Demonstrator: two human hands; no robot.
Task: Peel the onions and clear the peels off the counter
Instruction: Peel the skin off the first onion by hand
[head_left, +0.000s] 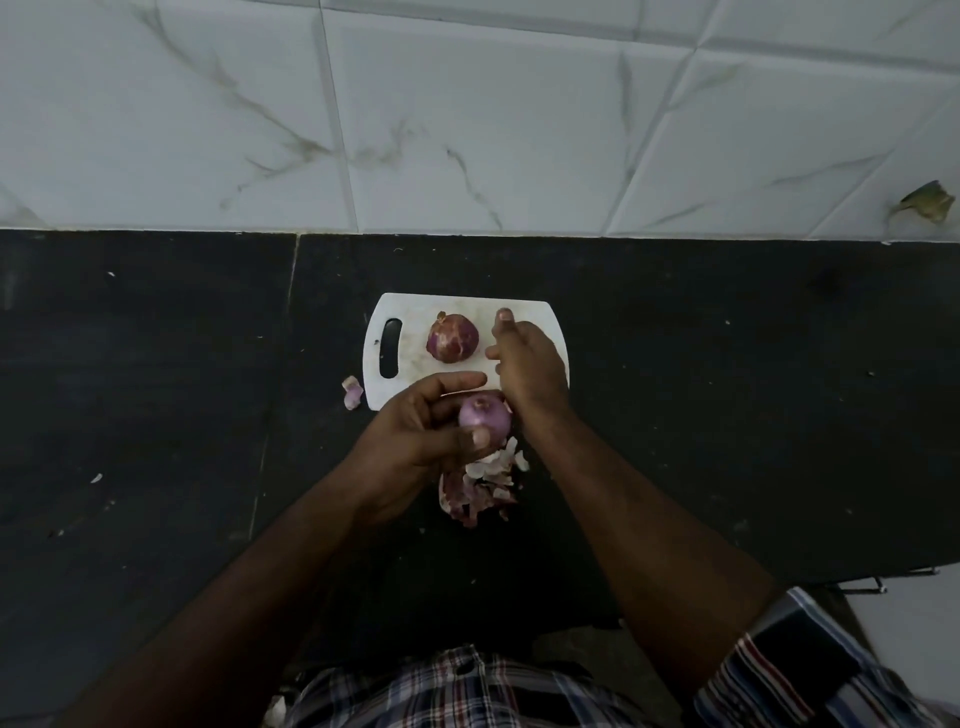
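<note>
The left hand (415, 431) grips a peeled onion (485, 418) above the peels (480, 488) (right hand (527, 364) beside it).

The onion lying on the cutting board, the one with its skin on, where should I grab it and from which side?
Take the unpeeled onion across its round middle, coming straight down from above. It sits free on the white cutting board, with its stem tip pointing to the upper left, so the smooth flanks are open to fingers and thumb. The right hand is nearest, beside it; the left hand already holds the peeled onion.
</note>
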